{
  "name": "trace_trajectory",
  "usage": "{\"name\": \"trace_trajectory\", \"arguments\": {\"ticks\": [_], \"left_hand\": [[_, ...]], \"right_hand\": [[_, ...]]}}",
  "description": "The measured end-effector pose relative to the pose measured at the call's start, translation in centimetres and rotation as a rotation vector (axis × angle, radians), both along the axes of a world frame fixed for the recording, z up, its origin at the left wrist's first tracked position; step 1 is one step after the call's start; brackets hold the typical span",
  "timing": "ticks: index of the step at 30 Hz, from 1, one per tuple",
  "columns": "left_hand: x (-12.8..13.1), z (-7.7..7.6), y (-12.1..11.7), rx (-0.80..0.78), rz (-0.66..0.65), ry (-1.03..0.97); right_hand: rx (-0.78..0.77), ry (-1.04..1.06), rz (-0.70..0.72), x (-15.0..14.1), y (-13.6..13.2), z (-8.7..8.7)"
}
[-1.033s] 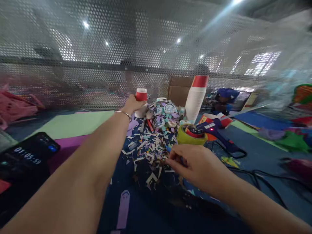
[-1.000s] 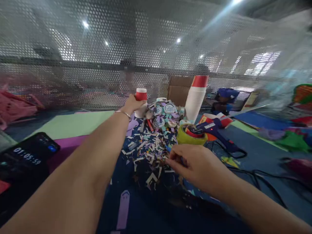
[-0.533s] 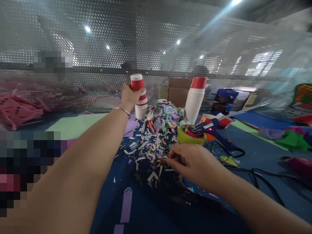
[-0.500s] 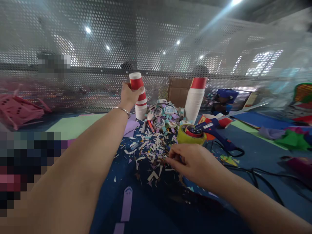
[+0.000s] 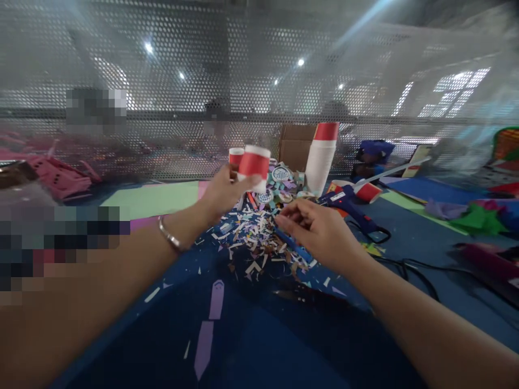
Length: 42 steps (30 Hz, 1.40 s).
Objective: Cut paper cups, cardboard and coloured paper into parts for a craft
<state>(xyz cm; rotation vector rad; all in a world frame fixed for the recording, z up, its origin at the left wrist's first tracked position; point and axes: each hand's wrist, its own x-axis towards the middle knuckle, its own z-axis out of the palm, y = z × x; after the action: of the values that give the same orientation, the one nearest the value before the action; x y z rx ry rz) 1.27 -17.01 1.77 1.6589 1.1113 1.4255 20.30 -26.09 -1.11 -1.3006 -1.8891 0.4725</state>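
My left hand (image 5: 227, 189) is closed around a red and white paper cup (image 5: 254, 166), raised above the table and slightly tilted. Just behind it stands another red and white cup (image 5: 236, 154), the top of a stack whose lower part my hand hides. My right hand (image 5: 308, 224) hovers over the paper scraps (image 5: 259, 232) with its fingers curled together; whether anything is pinched in them is hidden. Below that hand a blue pen-like stick (image 5: 295, 247) lies among the scraps. A heap of round paper pieces (image 5: 281, 174) sits beyond both hands.
A tall stack of white cups (image 5: 320, 165) stands at the back, before a cardboard box (image 5: 298, 145). To the right lie a blue glue gun (image 5: 348, 202) and its black cable (image 5: 417, 275). Purple paper strips (image 5: 217, 300) lie in front, green paper (image 5: 158, 195) to the left.
My left hand has taken a cup off the left stack and brought it right and nearer. My right hand has shifted up and forward, uncovering the blue stick.
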Motion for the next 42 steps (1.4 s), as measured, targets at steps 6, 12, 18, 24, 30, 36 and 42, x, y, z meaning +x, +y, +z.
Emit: {"name": "trace_trajectory", "arguments": {"ticks": [6, 12, 18, 24, 30, 36, 42], "left_hand": [[-1.8, -1.4, -8.7, 0.000, -0.224, 0.487], [-3.8, -1.2, -11.9, 0.093, -0.190, 0.614], [-5.5, -2.1, -12.3, 0.038, -0.244, 0.430], [-6.1, -2.5, -12.0, 0.017, -0.329, 0.380], [-6.3, -3.0, -12.3, 0.008, -0.329, 0.390], [-6.6, -3.3, -12.1, 0.066, -0.247, 0.473], [-7.8, -3.6, -10.0, -0.074, -0.108, 0.514]], "right_hand": [[0.039, 0.222, 0.082, -0.3, -0.4, -0.2], [-0.079, 0.284, 0.277, -1.7, -2.1, 0.3], [-0.171, 0.310, 0.339, -2.1, -2.5, 0.6], [-0.245, 0.380, 0.380, -2.4, -2.1, 0.2], [-0.259, 0.397, 0.391, -2.4, -1.9, -0.2], [-0.164, 0.528, 0.246, -1.4, -1.4, -0.1], [-0.036, 0.480, 0.074, -0.4, -1.0, 0.3]]}}
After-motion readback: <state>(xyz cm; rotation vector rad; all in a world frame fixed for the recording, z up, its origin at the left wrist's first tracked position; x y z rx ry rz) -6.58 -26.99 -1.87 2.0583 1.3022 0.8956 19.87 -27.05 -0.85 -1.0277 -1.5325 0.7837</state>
